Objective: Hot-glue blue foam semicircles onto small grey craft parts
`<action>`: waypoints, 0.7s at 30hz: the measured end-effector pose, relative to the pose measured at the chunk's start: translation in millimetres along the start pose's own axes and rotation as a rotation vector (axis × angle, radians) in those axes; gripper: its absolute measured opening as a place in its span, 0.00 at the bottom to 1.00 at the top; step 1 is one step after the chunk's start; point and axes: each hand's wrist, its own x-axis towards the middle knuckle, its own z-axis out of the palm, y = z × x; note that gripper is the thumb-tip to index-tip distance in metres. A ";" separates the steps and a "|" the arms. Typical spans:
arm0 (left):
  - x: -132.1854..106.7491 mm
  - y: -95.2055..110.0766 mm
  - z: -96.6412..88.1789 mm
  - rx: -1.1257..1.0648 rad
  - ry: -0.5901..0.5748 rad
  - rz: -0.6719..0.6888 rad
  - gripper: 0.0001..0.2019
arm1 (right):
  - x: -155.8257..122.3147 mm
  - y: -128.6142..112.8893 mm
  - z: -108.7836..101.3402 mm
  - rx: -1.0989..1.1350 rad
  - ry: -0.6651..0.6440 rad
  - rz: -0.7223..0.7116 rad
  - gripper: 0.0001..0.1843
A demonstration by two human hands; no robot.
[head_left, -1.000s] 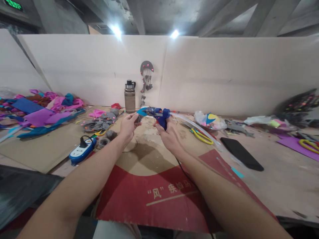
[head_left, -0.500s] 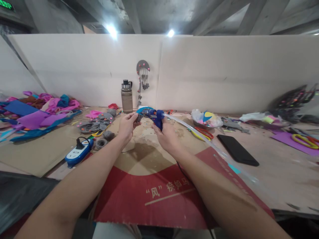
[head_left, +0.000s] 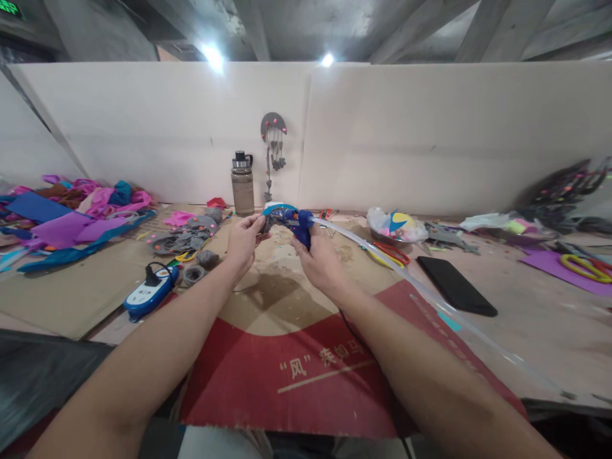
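Observation:
My right hand (head_left: 319,255) is wrapped round the handle of a blue glue gun (head_left: 302,231). A long clear glue stick (head_left: 363,244) runs out of the gun's back and trails to the right over the table. Its nozzle end points left, toward my left hand (head_left: 246,241). The fingers of that hand are pinched on a small dark grey piece (head_left: 268,223), partly hidden by them; its exact kind is unclear. Behind the piece and the nozzle shows a curved blue shape (head_left: 281,208). Both hands are above the brown and red cardboard (head_left: 287,306).
A water bottle (head_left: 243,185) stands by the white partition, where a grey hanging ornament (head_left: 273,124) is fixed. Left are a power strip (head_left: 150,294), grey yarn (head_left: 194,274), felt pieces (head_left: 184,236) and coloured fabric (head_left: 71,223). Right lie a phone (head_left: 456,285) and scissors (head_left: 389,254).
The glue stick's trailing end has swung and settled lower to the right. Both hands stay nearly in place, with the glue gun still at the grey piece. The view has shifted slightly.

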 end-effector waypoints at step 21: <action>3.0 1.0 -2.5 0.039 0.048 0.065 0.13 | -0.1 1.9 -0.5 -0.022 -0.009 0.008 0.22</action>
